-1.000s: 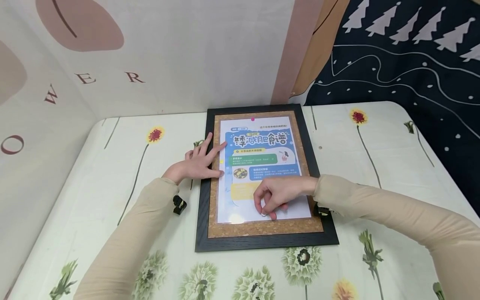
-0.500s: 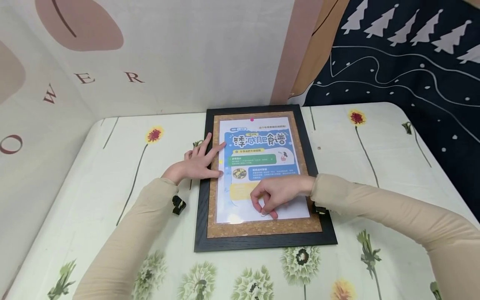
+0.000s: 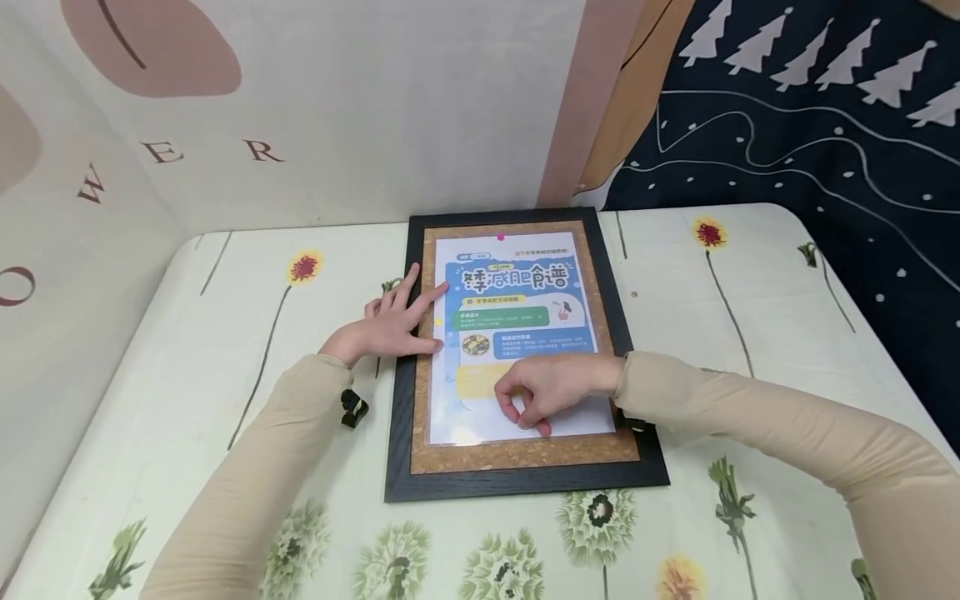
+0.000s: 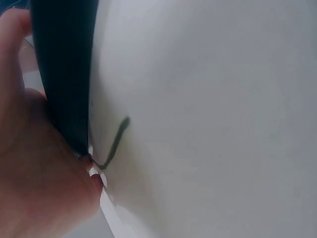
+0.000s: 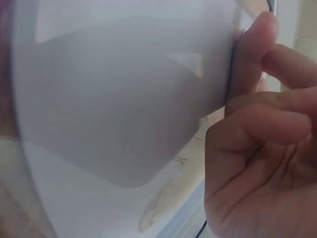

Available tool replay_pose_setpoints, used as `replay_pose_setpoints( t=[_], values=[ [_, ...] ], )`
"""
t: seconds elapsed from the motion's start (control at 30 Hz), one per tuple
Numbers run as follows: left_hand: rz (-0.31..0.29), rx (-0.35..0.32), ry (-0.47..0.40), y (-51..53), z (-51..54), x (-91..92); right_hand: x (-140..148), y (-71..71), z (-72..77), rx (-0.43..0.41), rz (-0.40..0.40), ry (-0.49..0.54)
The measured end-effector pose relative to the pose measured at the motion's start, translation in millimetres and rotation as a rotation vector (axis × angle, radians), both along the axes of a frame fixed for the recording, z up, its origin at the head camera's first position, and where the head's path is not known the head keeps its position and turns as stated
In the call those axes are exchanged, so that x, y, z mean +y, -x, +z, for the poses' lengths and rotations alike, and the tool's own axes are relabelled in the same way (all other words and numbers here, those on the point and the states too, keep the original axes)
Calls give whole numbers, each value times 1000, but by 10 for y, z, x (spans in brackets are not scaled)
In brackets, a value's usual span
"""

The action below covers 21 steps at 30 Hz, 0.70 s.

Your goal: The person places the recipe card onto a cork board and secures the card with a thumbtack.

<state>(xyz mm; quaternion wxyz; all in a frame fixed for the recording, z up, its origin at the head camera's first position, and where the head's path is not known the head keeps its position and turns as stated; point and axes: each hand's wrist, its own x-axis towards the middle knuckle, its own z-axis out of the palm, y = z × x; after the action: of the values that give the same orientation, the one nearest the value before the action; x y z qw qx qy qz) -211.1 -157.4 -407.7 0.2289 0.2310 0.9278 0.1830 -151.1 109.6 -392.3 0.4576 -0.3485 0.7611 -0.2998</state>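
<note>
A laminated poster point(image 3: 487, 417) in blue, green and yellow lies on a cork board point(image 3: 480, 458) with a black frame point(image 3: 525, 483). A pink pushpin point(image 3: 500, 237) sits at its top edge, a yellow pushpin point(image 3: 438, 322) at its left edge. My right hand point(image 3: 551, 387) is over the poster's lower part, thumb and fingertips pinching a small white pushpin against it near the bottom edge; the fingers hide nearly all of it. With fingers spread, my left hand point(image 3: 386, 325) rests across the frame's left side, thumb and index finger reaching the poster's left margin.
The board lies flat on a table with a flower-print cloth point(image 3: 300, 433). Behind the table hangs a pale printed backdrop point(image 3: 390, 100), with a dark cloth of trees point(image 3: 787, 133) to the right.
Both hands keep their places on the board. The right fingers shift very slightly, and the white pushpin shows less than before. The whole head view drifts a little.
</note>
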Motion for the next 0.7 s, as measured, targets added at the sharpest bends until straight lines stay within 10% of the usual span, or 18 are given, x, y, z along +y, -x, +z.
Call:
replay_pose_setpoints(
  t=[0.37, 0.7],
  values=[
    [-6, -2, 6, 8, -5, 1, -6, 8, 41, 278, -15, -77],
    [-1, 0, -1, 7, -16, -11, 82, 195, 4, 25, -36, 47]
  ],
)
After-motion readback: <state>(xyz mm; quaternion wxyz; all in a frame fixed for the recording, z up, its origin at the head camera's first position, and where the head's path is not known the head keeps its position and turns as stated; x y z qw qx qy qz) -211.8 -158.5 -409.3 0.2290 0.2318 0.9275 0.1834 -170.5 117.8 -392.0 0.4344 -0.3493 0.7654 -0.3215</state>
